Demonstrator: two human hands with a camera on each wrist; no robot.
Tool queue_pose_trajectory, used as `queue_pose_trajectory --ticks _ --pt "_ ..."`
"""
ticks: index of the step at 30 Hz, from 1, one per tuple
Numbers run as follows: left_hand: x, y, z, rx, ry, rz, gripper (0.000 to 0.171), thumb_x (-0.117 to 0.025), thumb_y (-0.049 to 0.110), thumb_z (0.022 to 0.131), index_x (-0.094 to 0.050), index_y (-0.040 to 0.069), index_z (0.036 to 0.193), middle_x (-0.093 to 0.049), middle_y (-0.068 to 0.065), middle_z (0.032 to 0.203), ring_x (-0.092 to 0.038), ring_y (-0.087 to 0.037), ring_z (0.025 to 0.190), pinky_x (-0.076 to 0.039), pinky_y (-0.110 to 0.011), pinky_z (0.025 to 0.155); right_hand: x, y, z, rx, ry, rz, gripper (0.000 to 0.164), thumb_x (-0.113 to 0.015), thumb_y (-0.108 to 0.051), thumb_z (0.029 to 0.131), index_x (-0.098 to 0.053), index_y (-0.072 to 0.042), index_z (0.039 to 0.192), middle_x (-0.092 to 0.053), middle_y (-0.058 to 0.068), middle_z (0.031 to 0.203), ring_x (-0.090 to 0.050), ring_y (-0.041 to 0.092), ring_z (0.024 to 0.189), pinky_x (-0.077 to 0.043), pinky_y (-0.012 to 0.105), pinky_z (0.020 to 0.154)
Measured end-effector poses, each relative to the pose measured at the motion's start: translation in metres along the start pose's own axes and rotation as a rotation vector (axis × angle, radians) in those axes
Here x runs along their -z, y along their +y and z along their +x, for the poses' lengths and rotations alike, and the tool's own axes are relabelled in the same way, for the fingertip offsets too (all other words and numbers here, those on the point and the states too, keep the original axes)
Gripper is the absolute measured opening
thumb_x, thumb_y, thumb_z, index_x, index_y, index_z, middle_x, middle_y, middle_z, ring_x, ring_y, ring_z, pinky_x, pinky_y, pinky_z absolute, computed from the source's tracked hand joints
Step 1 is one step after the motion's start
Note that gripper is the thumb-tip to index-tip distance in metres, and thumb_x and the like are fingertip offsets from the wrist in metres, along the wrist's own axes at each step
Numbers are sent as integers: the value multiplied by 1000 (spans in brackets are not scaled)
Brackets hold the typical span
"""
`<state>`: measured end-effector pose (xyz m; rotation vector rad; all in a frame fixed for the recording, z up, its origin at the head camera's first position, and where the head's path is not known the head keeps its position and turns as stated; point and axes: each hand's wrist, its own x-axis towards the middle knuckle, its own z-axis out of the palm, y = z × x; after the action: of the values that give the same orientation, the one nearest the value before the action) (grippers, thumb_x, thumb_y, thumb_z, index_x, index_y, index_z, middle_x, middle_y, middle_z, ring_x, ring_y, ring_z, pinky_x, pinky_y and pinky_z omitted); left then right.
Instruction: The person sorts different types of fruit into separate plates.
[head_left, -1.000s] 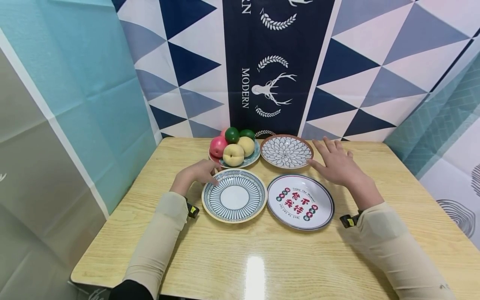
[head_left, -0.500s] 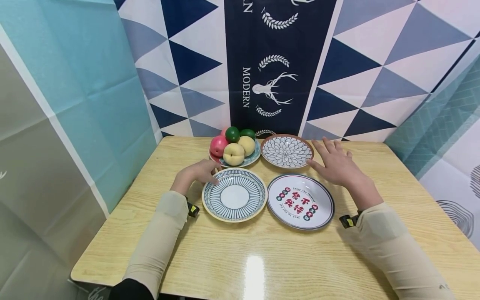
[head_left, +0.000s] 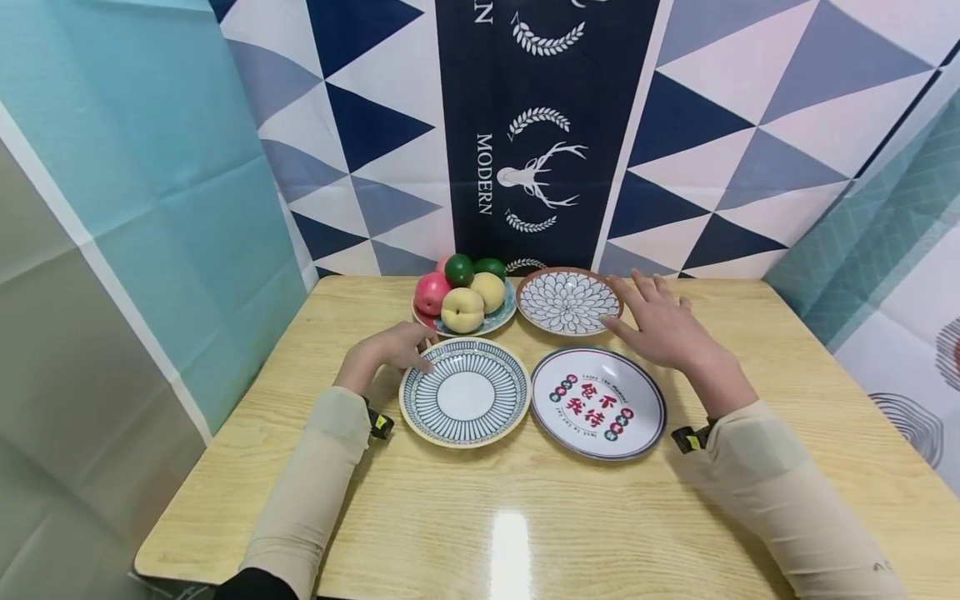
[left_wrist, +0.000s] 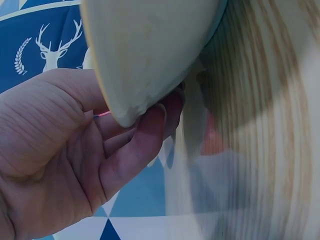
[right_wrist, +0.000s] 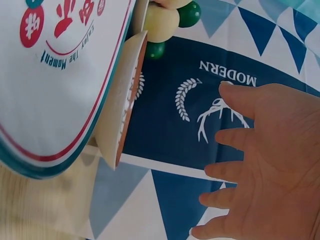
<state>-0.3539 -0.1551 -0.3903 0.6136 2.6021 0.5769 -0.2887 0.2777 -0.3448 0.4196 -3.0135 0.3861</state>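
Currently, left hand [head_left: 392,347]: clamped on the rim of the blue-striped plate [head_left: 465,396], thumb over the top, other fingers curled beneath.
Right hand [head_left: 667,332]: fingers apart, holding nothing, near the far edge of the table [head_left: 420,517] toward its far right corner.
Blue-striped plate: nearer the surface's far edge than its near edge, just left of the lettered plate [head_left: 600,437]. Held at the left side only, so a one-handed lift could tip the free side down onto its neighbour. Whether it is raised at all — cannot tell.
Lettered plate: a rightward push from the blue-striped plate would probably slide it toward the right edge.
Fruit plate [head_left: 508,313]: at the far edge, close behind the left fingers. A knuckle bump could start the heap rolling, the top green fruit [head_left: 459,270] likely first.
Petal plate [head_left: 570,304]: at the far edge, beside the fruit plate. Right thumb overlaps its rim in the head view, yet the right wrist view shows a gap — a careless drop of that hand could catch the rim.
Table finish: glossy toward the near edge; low grip likely.
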Motion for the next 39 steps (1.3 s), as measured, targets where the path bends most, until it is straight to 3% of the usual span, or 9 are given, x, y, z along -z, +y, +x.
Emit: queue_pose_trajectory --ticks 8,16,24,31,39 --pt "0 -7 2 -19 -4 -46 36 -78 14 97 -63 8 129 -65 -15 123 -63 -26 102 -59 -34 78 -1 -6 4 16 -14 13 80 -50 -53 109 -12 -23 172 -5 29 173 1 59 155 -5 86 112" --pt "-3 -8 2 -20 -37 -45 39 -78 18 97 -62 10 132 -64 -14 123 -63 -25 98 -59 -32 75 6 -19 14 35 -14 -11 80 -49 -55 109 -16 -17 171 -6 28 173 -2 57 156 -7 85 113" --pt "2 -10 2 -27 -28 -64 36 -78 16 98 -63 10 130 -64 -13 119 -63 -24 95 -58 -32 72 18 -50 44 130 10 -63 75 -52 -48 109 -23 -14 169 -13 25 173 -10 53 157 -14 80 117" --pt "4 -10 1 -19 -30 -63 40 -77 17 98 -61 10 133 -63 -15 127 -63 -26 100 -59 -33 74 16 -73 70 219 32 -99 69 -55 -44 109 -31 -14 167 -21 23 172 -18 47 158 -23 67 123" --pt "4 -11 1 -33 -38 -56 38 -77 16 98 -62 9 132 -63 -14 122 -63 -25 97 -59 -32 72 10 -93 98 255 52 -106 67 -55 -45 109 -36 -13 165 -30 21 169 -28 44 155 -34 65 118"
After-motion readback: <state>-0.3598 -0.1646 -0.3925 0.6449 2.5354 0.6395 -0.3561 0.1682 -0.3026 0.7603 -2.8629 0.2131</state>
